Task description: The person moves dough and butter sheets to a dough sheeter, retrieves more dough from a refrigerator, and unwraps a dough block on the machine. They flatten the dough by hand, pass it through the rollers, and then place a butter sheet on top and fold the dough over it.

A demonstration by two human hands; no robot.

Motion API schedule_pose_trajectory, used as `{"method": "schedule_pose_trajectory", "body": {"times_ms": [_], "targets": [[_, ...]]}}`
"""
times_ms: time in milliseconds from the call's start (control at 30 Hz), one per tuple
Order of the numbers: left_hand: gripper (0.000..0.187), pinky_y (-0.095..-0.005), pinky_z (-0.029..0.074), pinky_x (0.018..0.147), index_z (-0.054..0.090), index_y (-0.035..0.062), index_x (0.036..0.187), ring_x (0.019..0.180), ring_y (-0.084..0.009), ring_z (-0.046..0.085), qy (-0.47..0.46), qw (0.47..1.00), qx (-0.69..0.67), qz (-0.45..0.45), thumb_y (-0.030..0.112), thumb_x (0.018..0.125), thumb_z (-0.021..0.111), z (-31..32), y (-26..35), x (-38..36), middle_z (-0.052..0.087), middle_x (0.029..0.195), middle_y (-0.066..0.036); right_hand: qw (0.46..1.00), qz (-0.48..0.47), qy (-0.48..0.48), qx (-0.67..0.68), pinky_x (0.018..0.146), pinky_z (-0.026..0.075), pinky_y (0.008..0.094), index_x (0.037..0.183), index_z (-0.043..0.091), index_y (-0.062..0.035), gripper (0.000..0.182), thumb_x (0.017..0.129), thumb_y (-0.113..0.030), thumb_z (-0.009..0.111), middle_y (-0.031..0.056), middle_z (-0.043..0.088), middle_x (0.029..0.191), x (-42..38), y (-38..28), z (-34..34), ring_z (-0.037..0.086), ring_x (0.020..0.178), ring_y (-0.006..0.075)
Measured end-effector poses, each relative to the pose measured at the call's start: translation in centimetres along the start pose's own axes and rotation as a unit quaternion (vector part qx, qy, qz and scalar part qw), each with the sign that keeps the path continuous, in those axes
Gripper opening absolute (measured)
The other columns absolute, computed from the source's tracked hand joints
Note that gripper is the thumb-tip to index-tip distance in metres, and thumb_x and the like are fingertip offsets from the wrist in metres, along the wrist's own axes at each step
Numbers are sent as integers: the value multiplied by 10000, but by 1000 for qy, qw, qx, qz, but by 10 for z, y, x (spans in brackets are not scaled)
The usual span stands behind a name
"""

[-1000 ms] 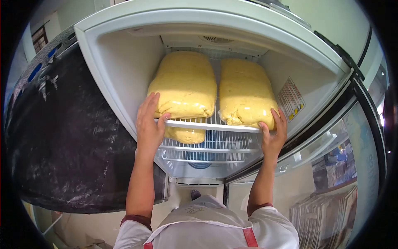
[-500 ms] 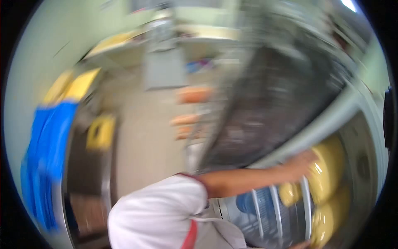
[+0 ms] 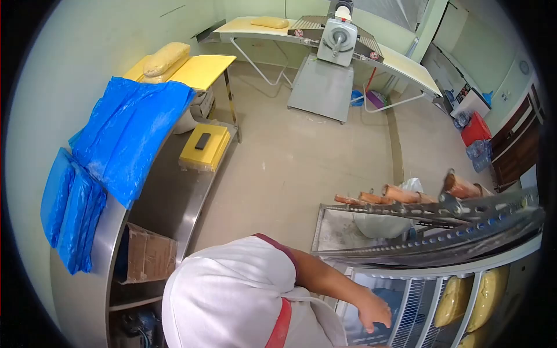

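My left hand reaches over the opening of a white-framed cabinet with wire shelves. Its fingers are loosely spread and nothing shows in them. Behind the fingers is a blue rounded object, partly covered by the hand. Further right, apart from the hand, a yellow plastic-wrapped slab that looks like dough lies on a shelf. A larger yellow wrapped slab is beyond it, with part of another below. My right hand is out of view; only a skin-coloured sliver shows at the bottom edge.
A metal rack with wooden rolling pins stands above the cabinet. On the left, a steel table carries blue plastic sheets. A dough sheeter stands at the back, and a cardboard box sits under the table.
My left hand has let go of the yellow wrapped slab and drawn back toward my body. My right hand has left the lower slab. The view has swung, showing more of the room.
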State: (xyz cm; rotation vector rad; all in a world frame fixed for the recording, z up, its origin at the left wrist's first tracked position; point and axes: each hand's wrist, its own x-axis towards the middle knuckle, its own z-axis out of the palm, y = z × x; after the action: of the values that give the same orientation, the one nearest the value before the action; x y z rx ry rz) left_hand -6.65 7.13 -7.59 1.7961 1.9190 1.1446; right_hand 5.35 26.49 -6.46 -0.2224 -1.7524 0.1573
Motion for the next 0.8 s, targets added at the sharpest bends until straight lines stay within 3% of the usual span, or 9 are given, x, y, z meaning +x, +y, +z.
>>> {"method": "schedule_pose_trajectory", "body": {"times_ms": [100, 333, 533, 733, 800], "targets": [[644, -472, 414, 966, 532, -6, 1246, 1139, -401, 522, -3, 1000, -27, -15, 386, 763, 700, 33, -15, -49, 580, 1173, -234, 983, 44, -158, 83, 972, 399, 496, 1265, 490, 32, 591, 894, -417, 595, 250, 507, 1264, -80, -82, 3, 502, 1141, 394], [606, -472, 412, 964, 555, 7, 1227, 1139, -401, 522, -27, 997, -54, -52, 382, 770, 694, 11, 28, -129, 590, 1172, -226, 885, 137, -415, 163, 958, 412, 473, 1231, 511, 45, 524, 897, -350, 596, 245, 534, 1225, -196, -204, -14, 523, 1110, 367], [594, -461, 425, 941, 564, 13, 1216, 1121, -379, 544, -67, 990, -124, -18, 367, 760, 706, 18, 58, -152, 608, 1153, -195, 836, 185, -492, 156, 945, 424, 454, 1203, 529, 56, 467, 899, -292, 596, 241, 557, 1192, -242, -229, -40, 541, 1084, 344], [675, -429, 452, 898, 558, -1, 1212, 1062, -356, 569, -45, 992, -115, -6, 416, 716, 747, 31, 50, -163, 613, 1109, -181, 811, 229, -524, 121, 933, 435, 434, 1174, 547, 67, 410, 901, -235, 596, 237, 581, 1159, -273, -217, -62, 559, 1057, 322], [712, -423, 458, 879, 558, -8, 1200, 1037, -356, 572, -34, 984, -170, 34, 439, 687, 768, 33, 65, -153, 612, 1086, -179, 810, 240, -523, 112, 929, 439, 428, 1165, 553, 71, 392, 902, -216, 597, 236, 588, 1148, -280, -207, -70, 565, 1048, 314]]}}
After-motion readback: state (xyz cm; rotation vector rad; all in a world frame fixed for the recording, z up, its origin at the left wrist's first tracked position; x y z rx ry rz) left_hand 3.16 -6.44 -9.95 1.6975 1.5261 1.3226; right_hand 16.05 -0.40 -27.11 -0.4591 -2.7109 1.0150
